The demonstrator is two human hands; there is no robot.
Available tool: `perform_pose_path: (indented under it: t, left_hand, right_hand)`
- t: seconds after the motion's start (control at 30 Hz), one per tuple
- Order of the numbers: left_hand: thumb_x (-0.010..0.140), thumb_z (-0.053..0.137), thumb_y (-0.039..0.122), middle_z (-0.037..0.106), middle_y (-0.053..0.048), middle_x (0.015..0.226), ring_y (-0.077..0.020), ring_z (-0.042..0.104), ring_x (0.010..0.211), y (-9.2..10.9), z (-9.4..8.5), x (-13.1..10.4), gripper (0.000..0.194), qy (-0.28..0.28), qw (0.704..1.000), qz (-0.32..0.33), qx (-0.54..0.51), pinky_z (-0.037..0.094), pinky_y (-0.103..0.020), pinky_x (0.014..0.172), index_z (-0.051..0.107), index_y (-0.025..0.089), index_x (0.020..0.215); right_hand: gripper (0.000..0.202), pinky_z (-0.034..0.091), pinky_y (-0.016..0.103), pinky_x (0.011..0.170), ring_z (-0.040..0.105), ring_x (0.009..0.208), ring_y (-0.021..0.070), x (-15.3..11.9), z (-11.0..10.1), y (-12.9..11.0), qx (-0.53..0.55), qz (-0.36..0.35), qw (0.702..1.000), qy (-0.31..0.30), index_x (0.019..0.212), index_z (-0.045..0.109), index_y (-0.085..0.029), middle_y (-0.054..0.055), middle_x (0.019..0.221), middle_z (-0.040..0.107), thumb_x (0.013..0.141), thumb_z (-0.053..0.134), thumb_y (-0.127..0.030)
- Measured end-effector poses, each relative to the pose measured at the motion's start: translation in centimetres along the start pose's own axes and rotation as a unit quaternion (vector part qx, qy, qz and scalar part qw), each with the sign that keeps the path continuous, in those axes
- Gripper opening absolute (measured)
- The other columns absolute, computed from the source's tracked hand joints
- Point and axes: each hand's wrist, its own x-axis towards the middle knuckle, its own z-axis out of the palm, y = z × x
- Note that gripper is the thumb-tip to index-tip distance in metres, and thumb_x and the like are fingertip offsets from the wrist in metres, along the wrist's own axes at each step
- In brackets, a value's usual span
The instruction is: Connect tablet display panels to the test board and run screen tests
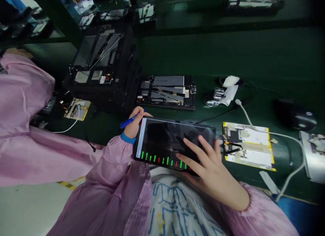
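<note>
A tablet [162, 138] with a dark lit screen, showing rows of green and red text along its near edge, is held above the bench edge. My left hand [134, 124] grips its left end, with a blue pen [131, 119] tucked between the fingers and a blue band at the wrist. Over the right part of the screen my right hand [209, 163] is spread, its fingers stretched out. One fingertip looks to be on or just above the glass; contact cannot be made out. My right thumb is largely hidden near the tablet's lower edge.
Behind the tablet lies an opened tablet body [169, 90], beside a tall stack of such bodies [101, 60]. A white-and-yellow battery pack [251, 149], cables, a metal clamp-like part [215, 97] and a black mouse [297, 114] are rightward. A co-worker's pink sleeve [25, 87] reaches in left.
</note>
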Motion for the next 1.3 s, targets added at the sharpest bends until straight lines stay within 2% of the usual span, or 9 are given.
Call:
perform_pose_path:
  t: [0.2,0.37,0.7,0.8,0.93,1.03,1.13,1.23,1.3]
  left_hand:
    - [0.075,0.064,0.060,0.070,-0.001,0.073,-0.0134,0.058,0.057,-0.1,-0.1,0.0,0.047,-0.013,1.000,0.008,-0.007,0.040,-0.024,0.054,0.038,0.022,0.076]
    - [0.078,0.062,0.058,0.070,-0.001,0.072,-0.0132,0.058,0.058,0.0,-0.2,0.0,0.044,-0.017,1.000,0.011,-0.005,0.042,-0.024,0.056,0.038,0.021,0.076]
    - [0.072,0.067,0.061,0.069,0.000,0.069,-0.0126,0.057,0.053,0.2,-0.2,0.2,0.049,-0.007,1.000,0.004,-0.004,0.041,-0.022,0.050,0.038,0.021,0.075]
    - [0.073,0.067,0.060,0.069,0.000,0.070,-0.0128,0.057,0.054,0.3,-0.3,0.4,0.049,-0.008,1.000,0.007,-0.001,0.041,-0.022,0.050,0.037,0.021,0.075]
    - [0.076,0.065,0.059,0.070,-0.002,0.074,-0.0143,0.059,0.058,0.2,-0.5,0.5,0.046,-0.012,1.000,0.013,0.001,0.044,-0.023,0.053,0.038,0.021,0.077]
    - [0.077,0.064,0.058,0.070,-0.002,0.076,-0.0155,0.062,0.062,0.2,-0.7,0.6,0.044,-0.008,1.000,0.009,0.004,0.047,-0.024,0.056,0.039,0.021,0.078]
    - [0.076,0.066,0.058,0.071,-0.003,0.078,-0.0157,0.063,0.064,0.2,-0.9,0.6,0.045,-0.008,1.000,0.009,0.003,0.049,-0.025,0.059,0.039,0.021,0.078]
    - [0.073,0.069,0.056,0.071,-0.003,0.077,-0.0165,0.065,0.067,0.4,-0.9,0.6,0.047,-0.012,1.000,0.017,-0.011,0.051,-0.026,0.062,0.039,0.021,0.077]
    - [0.073,0.071,0.054,0.071,-0.004,0.077,-0.0165,0.066,0.068,0.5,-0.7,0.5,0.046,-0.014,1.000,0.025,-0.014,0.052,-0.025,0.063,0.039,0.020,0.076]
  right_hand:
    - [0.030,0.013,0.073,0.109,0.012,0.146,0.0360,-0.2,0.3,-0.2,-0.015,-0.036,0.999,0.002,0.114,0.062,-0.025,0.013,0.146,0.044,0.085,0.060,-0.019]
    - [0.019,0.016,0.071,0.109,0.019,0.145,0.0352,0.0,0.5,-0.5,0.010,-0.022,0.999,0.025,0.106,0.065,-0.025,0.011,0.142,0.048,0.087,0.058,-0.023]
    - [0.031,0.021,0.069,0.109,0.029,0.140,0.0359,0.8,0.2,-1.0,0.031,-0.025,0.999,0.032,0.117,0.062,-0.025,0.011,0.139,0.052,0.086,0.058,-0.023]
    - [0.035,0.031,0.063,0.107,0.038,0.135,0.0350,0.6,-1.2,1.2,0.032,0.034,0.994,0.099,0.120,0.059,-0.019,0.015,0.136,0.053,0.085,0.058,-0.024]
    - [0.026,0.047,0.050,0.093,0.058,0.109,0.0305,-0.3,-3.5,7.0,-0.030,0.208,0.953,0.219,0.108,0.063,-0.017,0.016,0.116,0.062,0.086,0.054,-0.026]
    - [0.027,0.047,0.050,0.089,0.060,0.100,0.0323,0.0,-4.4,11.8,-0.076,0.300,0.929,0.201,0.101,0.066,-0.016,0.017,0.104,0.065,0.086,0.050,-0.033]
    - [0.034,0.048,0.047,0.085,0.061,0.094,0.0328,2.0,-4.3,15.7,-0.069,0.377,0.910,0.159,0.099,0.066,-0.011,0.019,0.097,0.066,0.082,0.055,-0.038]
    - [0.025,0.049,0.040,0.077,0.063,0.082,0.0276,4.2,-4.5,17.7,-0.004,0.442,0.888,0.130,0.093,0.066,-0.011,0.014,0.086,0.068,0.078,0.058,-0.031]
    - [0.019,0.047,0.035,0.070,0.061,0.072,0.0222,4.7,-5.3,17.5,0.072,0.473,0.871,0.115,0.089,0.066,-0.014,0.010,0.078,0.066,0.078,0.057,-0.027]
